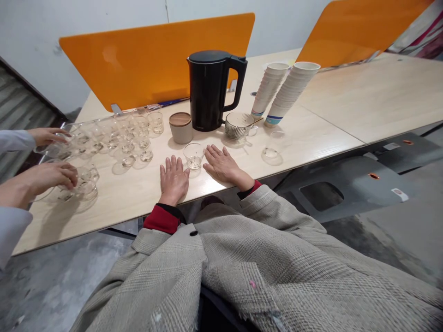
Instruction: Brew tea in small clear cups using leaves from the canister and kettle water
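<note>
My left hand (173, 179) lies flat on the wooden table (138, 193), fingers stretched out, holding nothing. My right hand (223, 165) rests flat too, fingers spread. Between the two hands stands a small clear glass cup (193, 156), close to both but gripped by neither. Behind it stand a black electric kettle (211, 90), a grey jar with a wooden lid (181, 127) and a glass mug with a strainer (238, 125).
Several small clear glasses (128, 136) cluster at the left. Another person's hands (51, 177) handle glassware at the far left. Two leaning stacks of paper cups (282, 92) and a clear glass lid (272, 153) sit right of the kettle. Orange dividers (145, 64) line the back.
</note>
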`<state>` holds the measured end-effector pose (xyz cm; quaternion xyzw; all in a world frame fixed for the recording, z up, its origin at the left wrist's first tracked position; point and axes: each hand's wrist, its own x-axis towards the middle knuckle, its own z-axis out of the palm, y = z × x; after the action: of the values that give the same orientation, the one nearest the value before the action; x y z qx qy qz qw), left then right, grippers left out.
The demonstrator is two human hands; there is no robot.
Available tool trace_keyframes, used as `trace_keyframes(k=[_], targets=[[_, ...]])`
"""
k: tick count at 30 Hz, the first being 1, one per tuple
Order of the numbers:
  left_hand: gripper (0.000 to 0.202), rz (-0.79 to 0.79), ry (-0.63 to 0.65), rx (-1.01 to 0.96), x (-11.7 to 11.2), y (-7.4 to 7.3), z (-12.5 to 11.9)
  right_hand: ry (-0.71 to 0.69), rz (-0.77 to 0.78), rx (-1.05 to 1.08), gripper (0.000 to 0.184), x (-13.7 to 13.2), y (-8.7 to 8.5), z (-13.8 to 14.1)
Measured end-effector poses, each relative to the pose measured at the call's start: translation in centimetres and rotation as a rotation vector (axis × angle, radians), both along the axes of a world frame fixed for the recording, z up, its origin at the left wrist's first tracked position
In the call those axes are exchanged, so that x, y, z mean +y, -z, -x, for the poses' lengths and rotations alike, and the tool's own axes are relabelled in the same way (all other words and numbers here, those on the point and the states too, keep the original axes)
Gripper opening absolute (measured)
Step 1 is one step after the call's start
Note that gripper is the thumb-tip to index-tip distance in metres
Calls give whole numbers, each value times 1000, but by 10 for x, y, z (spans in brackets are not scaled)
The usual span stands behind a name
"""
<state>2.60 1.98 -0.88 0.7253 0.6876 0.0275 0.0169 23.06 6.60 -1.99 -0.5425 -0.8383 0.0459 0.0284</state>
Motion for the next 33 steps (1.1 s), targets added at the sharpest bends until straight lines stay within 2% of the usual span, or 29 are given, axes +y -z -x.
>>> trace_keyframes(k=[18, 33], targets=[[66, -29, 11, -53, 1, 2, 1, 0, -13, 29, 73, 2, 4, -1], [66, -15, 7, -50, 0, -2, 0, 7, 21, 34, 75, 1, -2, 0]])
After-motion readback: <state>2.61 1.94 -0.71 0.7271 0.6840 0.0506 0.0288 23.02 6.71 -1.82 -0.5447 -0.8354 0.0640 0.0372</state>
